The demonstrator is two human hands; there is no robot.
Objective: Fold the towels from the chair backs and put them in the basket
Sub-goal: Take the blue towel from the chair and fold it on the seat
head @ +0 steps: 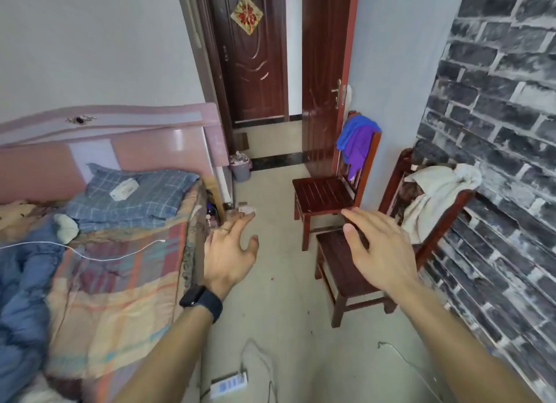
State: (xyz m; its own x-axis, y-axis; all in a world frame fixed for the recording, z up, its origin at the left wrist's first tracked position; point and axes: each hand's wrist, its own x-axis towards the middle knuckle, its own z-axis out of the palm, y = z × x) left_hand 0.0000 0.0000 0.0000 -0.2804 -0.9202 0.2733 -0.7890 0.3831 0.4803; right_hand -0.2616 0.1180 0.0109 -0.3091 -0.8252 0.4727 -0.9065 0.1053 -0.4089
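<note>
The soft cream-white cloth towel (433,198) hangs in a bunch over the back of the near dark red wooden chair (334,267). It looks light and floppy, so it should lift off easily, but it will sag when picked up. The best place to grab looks like the top, where it lies on the chair back.

Behind this chair stands a second red wooden chair (322,192) with a blue and purple towel pile (356,144) on its back.

The right hand (379,252) reaches out over the near chair's seat, close to the cream towel but not touching it. Its fingers (358,217) are spread wide and hold nothing. The left hand (231,252) is left of the chair, over the floor. Its fingers (240,222) are open and loose, and they hold nothing.

I cannot pick out a basket.
</note>
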